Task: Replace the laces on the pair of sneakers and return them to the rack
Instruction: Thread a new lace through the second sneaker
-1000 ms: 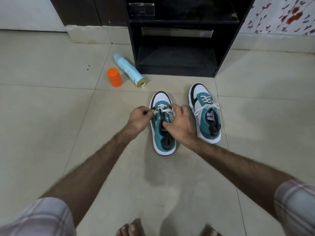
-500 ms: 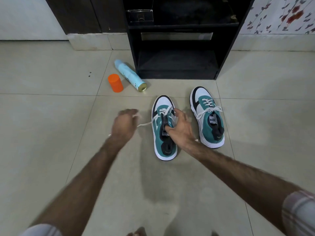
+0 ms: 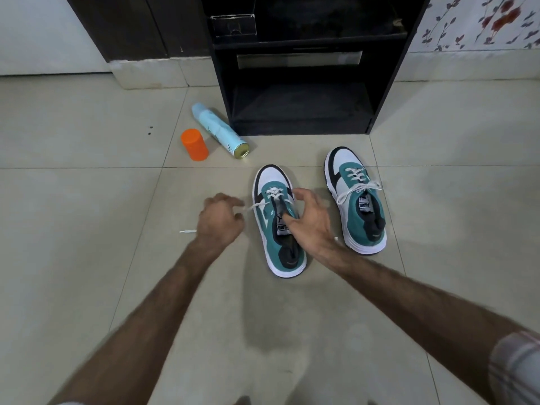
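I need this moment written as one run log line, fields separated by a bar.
step: lacing left sneaker | left hand: pulls lace sideways | right hand: steadies tongue | right sneaker: tied, on floor | rack: holds no sneakers

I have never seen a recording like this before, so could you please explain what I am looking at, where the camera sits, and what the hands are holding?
There is no machine here. The camera sits on a person's head and looks down at their own two bare arms. On the tiled floor stand two green and white sneakers. The right sneaker is already laced and tied. The left sneaker is only partly laced. The left hand pinches the white lace and draws it out sideways; its tip pokes out behind the hand. The right hand rests on the left sneaker, thumb on its tongue, steadying it. Further off lie a pale blue spray can on its side and an orange cap, beside the black shoe rack.
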